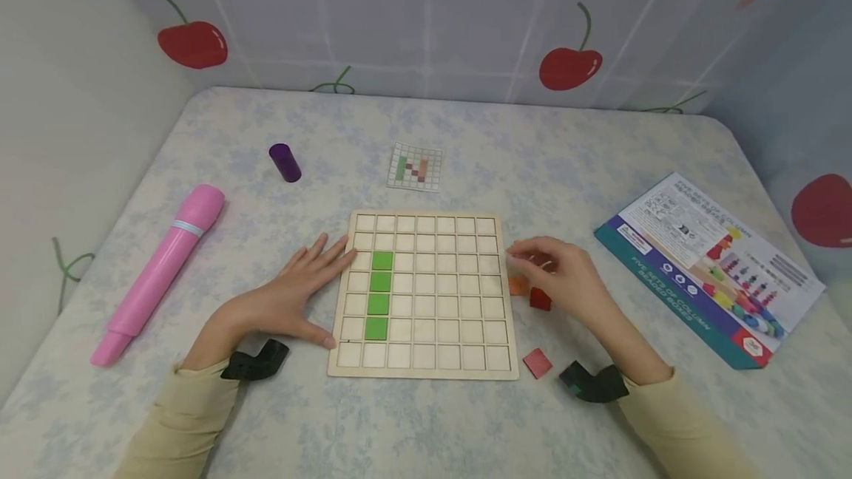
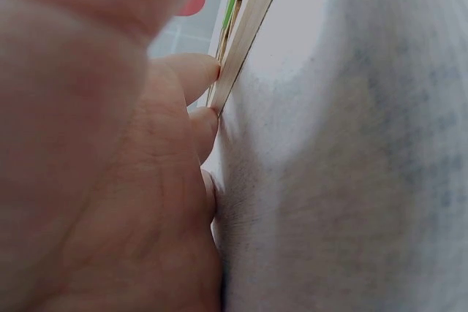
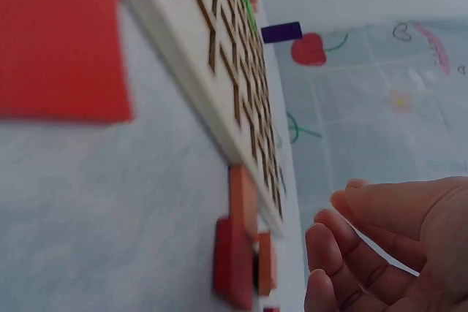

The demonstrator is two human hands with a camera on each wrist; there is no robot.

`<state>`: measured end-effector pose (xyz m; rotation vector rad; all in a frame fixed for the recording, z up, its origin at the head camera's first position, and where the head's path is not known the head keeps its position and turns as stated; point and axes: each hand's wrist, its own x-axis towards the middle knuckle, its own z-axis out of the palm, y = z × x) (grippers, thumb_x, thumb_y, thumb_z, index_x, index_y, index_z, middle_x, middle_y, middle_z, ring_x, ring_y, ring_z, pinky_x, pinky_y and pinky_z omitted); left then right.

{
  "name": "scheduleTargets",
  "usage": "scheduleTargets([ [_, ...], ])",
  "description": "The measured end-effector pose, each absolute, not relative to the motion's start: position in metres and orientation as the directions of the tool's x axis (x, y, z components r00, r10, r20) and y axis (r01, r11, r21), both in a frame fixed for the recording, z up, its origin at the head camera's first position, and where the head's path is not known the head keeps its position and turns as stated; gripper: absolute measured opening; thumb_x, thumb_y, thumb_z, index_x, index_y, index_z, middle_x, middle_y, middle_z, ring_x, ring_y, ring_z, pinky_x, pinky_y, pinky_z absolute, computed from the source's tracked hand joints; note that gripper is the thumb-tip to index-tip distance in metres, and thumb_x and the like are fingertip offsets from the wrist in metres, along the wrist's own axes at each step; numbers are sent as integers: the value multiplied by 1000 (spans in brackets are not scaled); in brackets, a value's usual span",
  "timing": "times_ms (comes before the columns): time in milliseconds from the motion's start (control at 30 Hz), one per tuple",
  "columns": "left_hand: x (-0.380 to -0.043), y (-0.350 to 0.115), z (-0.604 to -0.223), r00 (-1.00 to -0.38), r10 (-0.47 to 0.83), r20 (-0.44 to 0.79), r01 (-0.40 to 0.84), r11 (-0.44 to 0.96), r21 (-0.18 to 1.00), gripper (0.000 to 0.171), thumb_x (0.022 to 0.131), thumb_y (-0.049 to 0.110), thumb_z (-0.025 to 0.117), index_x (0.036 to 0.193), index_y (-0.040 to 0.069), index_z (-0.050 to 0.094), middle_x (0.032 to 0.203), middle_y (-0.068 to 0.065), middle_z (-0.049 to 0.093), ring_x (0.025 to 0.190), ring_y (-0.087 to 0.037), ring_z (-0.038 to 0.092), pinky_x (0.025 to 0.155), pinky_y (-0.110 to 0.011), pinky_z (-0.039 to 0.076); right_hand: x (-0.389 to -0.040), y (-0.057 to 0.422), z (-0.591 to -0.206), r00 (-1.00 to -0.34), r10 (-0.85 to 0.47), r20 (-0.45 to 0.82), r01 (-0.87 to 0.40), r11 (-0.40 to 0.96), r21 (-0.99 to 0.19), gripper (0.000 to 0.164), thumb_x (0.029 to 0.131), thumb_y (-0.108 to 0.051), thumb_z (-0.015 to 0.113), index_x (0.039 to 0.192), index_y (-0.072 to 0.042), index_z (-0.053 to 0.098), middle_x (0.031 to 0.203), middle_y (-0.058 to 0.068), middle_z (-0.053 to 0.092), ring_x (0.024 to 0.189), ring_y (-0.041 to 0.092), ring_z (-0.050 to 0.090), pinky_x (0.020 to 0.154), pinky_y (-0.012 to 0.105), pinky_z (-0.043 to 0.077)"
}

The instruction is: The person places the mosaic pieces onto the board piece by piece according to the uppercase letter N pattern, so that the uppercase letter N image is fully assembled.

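A square wooden grid board (image 1: 426, 374) lies flat, with a column of green tiles (image 1: 378, 304) set in its second column from the left. My left hand (image 1: 286, 301) is spread beside the board, its fingertips and thumb touching the left edge; the left wrist view shows fingertips (image 2: 208, 71) against the board's side. Over the tiles at the board's right edge hovers my right hand (image 1: 566, 272), fingers loosely bent, nothing visible between them. Below it are an orange tile (image 1: 518, 286) and a dark red tile (image 1: 541, 299), partly covered in the head view. A lighter red tile (image 1: 538, 363) lies nearer me.
Behind the board lies a small pattern card (image 1: 415, 167) with green, brown and orange squares. A purple cylinder (image 1: 285, 163) stands at the back left, and a pink wand-shaped object (image 1: 160, 272) lies at the left. On the right is a toy box (image 1: 712, 272).
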<state>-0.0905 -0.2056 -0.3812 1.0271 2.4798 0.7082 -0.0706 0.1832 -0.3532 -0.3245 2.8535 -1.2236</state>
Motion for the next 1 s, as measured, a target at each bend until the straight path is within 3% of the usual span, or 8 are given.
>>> scheduleTargets([
  [200,-89,-207,-380,-673,727,-134,541,608,580,117,58,60,71,144,15,7,149,-6,-4,133,-30,-14,102,-52,-3,-47,213,-363,-992,-120,-32,-70,756,-651,20,81,-20,66,99,-13,67,91,0,61,77,14,53,63,28,47],
  [367,-88,-207,-383,-673,730,-121,547,601,583,116,59,60,71,145,15,7,149,-5,-4,133,-30,-13,102,-52,-3,-35,219,-369,-986,-163,22,-144,794,-591,27,73,-14,73,100,-11,68,82,-1,53,70,12,44,58,21,39],
  [567,-89,-207,-384,-674,731,-109,549,593,589,116,59,59,72,144,14,8,149,-6,-3,133,-31,-13,102,-52,-2,-32,216,-371,-982,-176,67,-183,802,-568,26,70,-7,74,94,-14,66,81,-2,50,68,11,42,55,20,38],
  [800,-90,-206,-381,-673,728,-134,545,609,576,116,59,60,71,144,14,7,149,-6,-4,133,-30,-14,103,-52,-3,-34,212,-365,-991,-130,44,-131,798,-588,21,74,-3,70,88,-15,61,76,-3,57,68,13,49,59,20,44],
  [1000,-91,-206,-379,-672,727,-141,541,611,578,116,59,59,71,144,13,8,149,-6,-4,133,-30,-14,103,-52,-3,-38,202,-363,-987,-114,115,-162,727,-667,16,79,-8,67,92,-17,63,88,-7,64,75,7,59,66,18,49],
])
